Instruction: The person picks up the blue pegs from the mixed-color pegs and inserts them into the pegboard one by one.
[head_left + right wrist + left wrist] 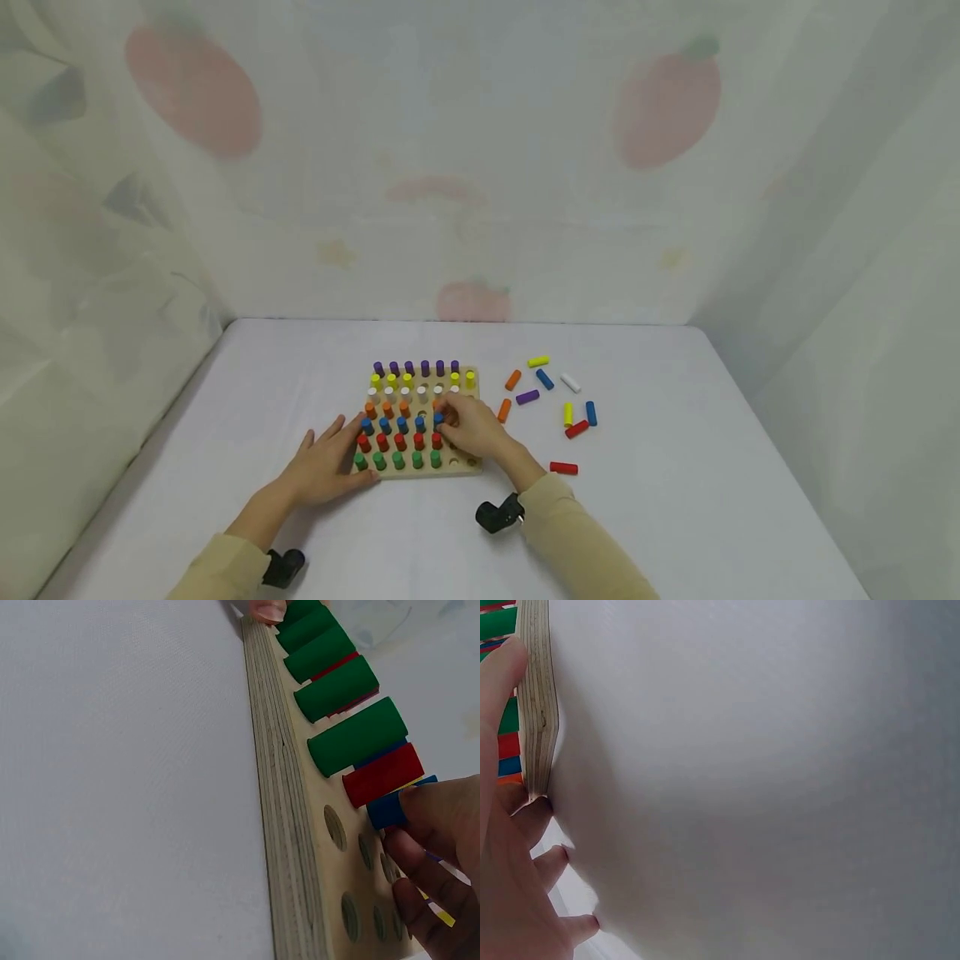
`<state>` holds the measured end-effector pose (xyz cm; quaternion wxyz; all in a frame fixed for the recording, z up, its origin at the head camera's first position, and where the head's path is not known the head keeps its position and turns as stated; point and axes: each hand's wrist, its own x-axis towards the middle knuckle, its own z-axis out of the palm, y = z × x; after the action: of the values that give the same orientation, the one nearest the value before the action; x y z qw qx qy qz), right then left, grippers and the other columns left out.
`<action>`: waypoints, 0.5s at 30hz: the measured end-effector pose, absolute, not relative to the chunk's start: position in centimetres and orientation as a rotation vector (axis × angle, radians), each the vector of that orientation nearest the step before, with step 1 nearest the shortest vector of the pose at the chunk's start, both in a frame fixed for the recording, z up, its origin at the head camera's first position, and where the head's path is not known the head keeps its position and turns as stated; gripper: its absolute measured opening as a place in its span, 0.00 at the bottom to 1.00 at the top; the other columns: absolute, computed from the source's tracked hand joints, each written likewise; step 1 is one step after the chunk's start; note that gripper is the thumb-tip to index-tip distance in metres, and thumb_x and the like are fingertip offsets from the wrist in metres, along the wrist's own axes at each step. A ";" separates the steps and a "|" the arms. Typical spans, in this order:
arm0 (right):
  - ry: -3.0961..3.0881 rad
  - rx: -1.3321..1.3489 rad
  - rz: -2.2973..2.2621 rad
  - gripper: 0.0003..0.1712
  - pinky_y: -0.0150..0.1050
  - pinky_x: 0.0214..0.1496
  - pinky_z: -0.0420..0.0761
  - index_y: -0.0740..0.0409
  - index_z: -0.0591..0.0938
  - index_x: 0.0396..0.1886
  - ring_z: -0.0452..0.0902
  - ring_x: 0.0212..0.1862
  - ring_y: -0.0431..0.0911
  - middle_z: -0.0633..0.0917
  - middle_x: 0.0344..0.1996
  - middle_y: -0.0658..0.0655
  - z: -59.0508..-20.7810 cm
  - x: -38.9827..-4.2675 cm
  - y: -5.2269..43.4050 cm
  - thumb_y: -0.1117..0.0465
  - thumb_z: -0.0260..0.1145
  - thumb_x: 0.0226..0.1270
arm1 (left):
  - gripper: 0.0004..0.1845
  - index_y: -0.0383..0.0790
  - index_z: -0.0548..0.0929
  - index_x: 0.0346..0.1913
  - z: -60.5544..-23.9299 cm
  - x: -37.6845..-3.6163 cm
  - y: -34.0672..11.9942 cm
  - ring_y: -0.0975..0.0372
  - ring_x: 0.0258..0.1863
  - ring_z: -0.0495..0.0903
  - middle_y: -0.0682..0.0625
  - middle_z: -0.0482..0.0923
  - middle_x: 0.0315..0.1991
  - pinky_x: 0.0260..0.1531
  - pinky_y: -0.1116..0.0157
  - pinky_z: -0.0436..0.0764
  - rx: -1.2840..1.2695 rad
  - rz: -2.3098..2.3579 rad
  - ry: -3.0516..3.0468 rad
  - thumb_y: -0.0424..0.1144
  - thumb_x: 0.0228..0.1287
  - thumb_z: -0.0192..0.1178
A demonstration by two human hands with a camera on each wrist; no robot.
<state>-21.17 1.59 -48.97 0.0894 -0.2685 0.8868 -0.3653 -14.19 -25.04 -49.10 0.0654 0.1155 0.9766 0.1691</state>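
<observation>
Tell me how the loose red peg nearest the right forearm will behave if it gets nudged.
The red peg is a smooth cylinder lying on its side, so it will probably roll if pushed across its length. It looks small and solid, likely light and stiff. The white cloth under it may slow the roll a little.

Pale wooden pegboard [468,468], green pegs [398,460], white tablecloth [675,517], fruit-print curtain [480,167]

The person wears a top with long sleeves in a soft tan colour. The left sleeve [221,571] shows at the bottom left of the head view and the right sleeve [577,542] at the bottom middle. A small black camera [497,514] sits on each wrist.
</observation>
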 end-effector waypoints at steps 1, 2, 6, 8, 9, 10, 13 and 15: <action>2.643 -0.808 -1.077 0.11 0.24 0.33 0.74 0.54 0.77 0.44 0.73 0.31 0.33 0.79 0.30 0.44 -49.0 -21.2 1.5 0.61 0.64 0.61 | 0.54 0.39 0.55 0.71 -49.1 -14.2 -25.1 0.41 0.68 0.53 0.40 0.62 0.67 0.58 0.32 0.45 0.347 0.513 2.946 0.69 0.46 0.60; 2.647 -0.814 -1.069 0.11 0.24 0.33 0.74 0.54 0.77 0.43 0.73 0.31 0.33 0.79 0.30 0.44 -48.9 -21.2 1.5 0.61 0.65 0.61 | 0.55 0.39 0.55 0.71 -49.1 -14.2 -25.1 0.41 0.68 0.53 0.40 0.62 0.67 0.59 0.32 0.45 0.346 0.512 2.945 0.69 0.46 0.59; 2.657 -0.827 -1.056 0.11 0.24 0.33 0.73 0.54 0.77 0.43 0.72 0.31 0.33 0.79 0.29 0.43 -48.9 -21.2 1.4 0.61 0.64 0.61 | 0.55 0.39 0.55 0.71 -49.2 -14.1 -25.2 0.41 0.68 0.52 0.40 0.61 0.67 0.59 0.32 0.45 0.344 0.519 2.936 0.70 0.46 0.58; 2.654 -0.831 -1.061 0.11 0.24 0.33 0.74 0.54 0.77 0.43 0.72 0.31 0.33 0.79 0.30 0.44 -48.9 -21.2 1.4 0.61 0.64 0.61 | 0.55 0.40 0.54 0.71 -49.3 -14.1 -25.3 0.41 0.68 0.52 0.40 0.61 0.67 0.59 0.32 0.45 0.340 0.514 2.934 0.71 0.46 0.58; 2.650 -0.831 -1.067 0.11 0.24 0.34 0.74 0.54 0.77 0.43 0.72 0.32 0.33 0.79 0.30 0.44 -48.9 -21.1 1.4 0.61 0.64 0.61 | 0.55 0.40 0.54 0.71 -49.3 -14.2 -25.3 0.41 0.68 0.52 0.40 0.61 0.67 0.59 0.32 0.45 0.338 0.513 2.932 0.71 0.46 0.58; 2.648 -0.834 -1.070 0.11 0.24 0.34 0.74 0.54 0.77 0.43 0.72 0.32 0.33 0.79 0.30 0.44 -48.9 -21.1 1.4 0.62 0.64 0.61 | 0.55 0.40 0.54 0.71 -49.4 -14.2 -25.3 0.41 0.68 0.52 0.39 0.61 0.67 0.59 0.32 0.45 0.341 0.512 2.933 0.71 0.46 0.58; 2.644 -0.840 -1.075 0.10 0.24 0.35 0.74 0.54 0.77 0.43 0.73 0.33 0.33 0.79 0.31 0.44 -48.8 -21.1 1.5 0.61 0.64 0.61 | 0.55 0.40 0.54 0.71 -49.5 -14.2 -25.3 0.42 0.68 0.52 0.40 0.61 0.67 0.59 0.32 0.45 0.341 0.507 2.936 0.71 0.45 0.58; 2.646 -0.840 -1.077 0.10 0.24 0.36 0.75 0.55 0.78 0.42 0.73 0.33 0.33 0.79 0.31 0.44 -48.8 -21.0 1.6 0.61 0.64 0.61 | 0.55 0.40 0.54 0.71 -49.6 -14.3 -25.4 0.42 0.68 0.52 0.40 0.61 0.67 0.59 0.32 0.45 0.351 0.506 2.938 0.72 0.45 0.57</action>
<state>-21.02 1.60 -48.77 0.0820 -0.2813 0.8856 -0.3604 -14.31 -25.37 -49.60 0.0698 0.1165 0.9764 0.1680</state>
